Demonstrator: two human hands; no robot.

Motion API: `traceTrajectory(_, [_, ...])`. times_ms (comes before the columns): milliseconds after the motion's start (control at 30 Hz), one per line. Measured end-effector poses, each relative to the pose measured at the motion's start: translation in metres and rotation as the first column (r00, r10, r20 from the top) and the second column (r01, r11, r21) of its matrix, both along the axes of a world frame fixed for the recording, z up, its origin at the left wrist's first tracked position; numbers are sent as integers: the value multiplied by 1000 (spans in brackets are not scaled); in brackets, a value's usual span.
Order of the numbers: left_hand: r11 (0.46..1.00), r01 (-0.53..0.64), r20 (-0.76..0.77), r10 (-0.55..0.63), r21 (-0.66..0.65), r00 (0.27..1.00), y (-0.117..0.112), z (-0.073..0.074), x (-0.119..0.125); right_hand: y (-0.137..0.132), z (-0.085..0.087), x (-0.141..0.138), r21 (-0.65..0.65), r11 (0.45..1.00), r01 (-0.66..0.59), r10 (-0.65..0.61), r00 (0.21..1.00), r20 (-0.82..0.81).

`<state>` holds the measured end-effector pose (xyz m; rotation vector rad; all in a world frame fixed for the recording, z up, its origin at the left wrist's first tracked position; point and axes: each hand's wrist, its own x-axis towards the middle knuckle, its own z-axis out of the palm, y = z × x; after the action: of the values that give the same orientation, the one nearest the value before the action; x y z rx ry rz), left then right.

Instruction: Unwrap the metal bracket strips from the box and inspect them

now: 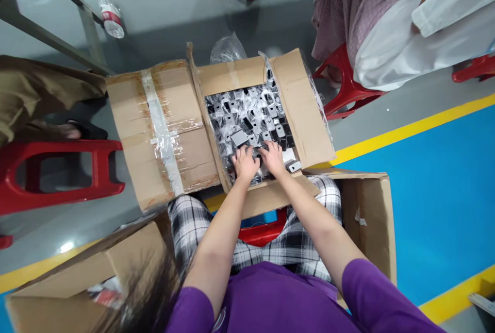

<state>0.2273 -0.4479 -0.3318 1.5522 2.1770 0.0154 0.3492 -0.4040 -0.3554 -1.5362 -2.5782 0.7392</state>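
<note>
My left hand (246,165) reaches into the open cardboard box (305,111), its bent fingers spread over small black and grey pieces. Close beside it, my right hand (274,159) rests its parted fingers on the same layer. A dark gap or black piece shows between the two hands; I cannot tell which. Many of the small grey pieces (248,111) are wrapped in clear plastic. One larger flat grey piece (239,138) lies just beyond my left fingertips. Another grey piece (294,166) with a dark oval mark lies right of my right hand. My fingertips are partly hidden.
A wide taped box flap (164,137) spreads to the left. Other cardboard boxes stand at lower left (65,292) and right (377,219). Red stools (62,173) surround the spot, with people seated on both sides. A plastic bottle (110,16) lies on the floor.
</note>
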Motion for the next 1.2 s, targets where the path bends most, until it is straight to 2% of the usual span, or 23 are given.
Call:
traceTrajectory(100, [1000, -16, 7, 16, -18, 1000, -1, -2, -4, -9, 2, -1, -3, 1000, -5, 5, 999, -44])
traceTrajectory(233, [999, -2, 18, 2, -36, 1000, -2, -5, -3, -39, -4, 6, 7, 998, 64, -63, 996, -70])
traceTrajectory(367, [999, 30, 18, -30, -30, 999, -4, -6, -5, -59, -11, 12, -44, 999, 14, -17, 996, -84])
traceTrajectory(500, [997, 77, 24, -76, -16, 997, -10, -5, -21, -56, -15, 11, -55, 998, 35, -37, 998, -48])
traceTrajectory(633, [982, 190, 65, -188, -26, 980, -18, -4, -46, -41, -14, 6, -68, 997, 39, -41, 999, -31])
traceTrajectory(733, [968, 249, 67, -246, -31, 967, -20, -4, -56, -36, -13, 3, -61, 997, 48, -50, 998, -30])
traceTrajectory(1000, [965, 261, 12, -260, -23, 965, -10, -15, -37, -56, -12, 11, -44, 996, 74, -78, 993, -93])
traceTrajectory(1200, [971, 238, 46, -238, 6, 970, -14, -16, -36, -54, -12, 15, -51, 994, 95, -100, 989, -106])
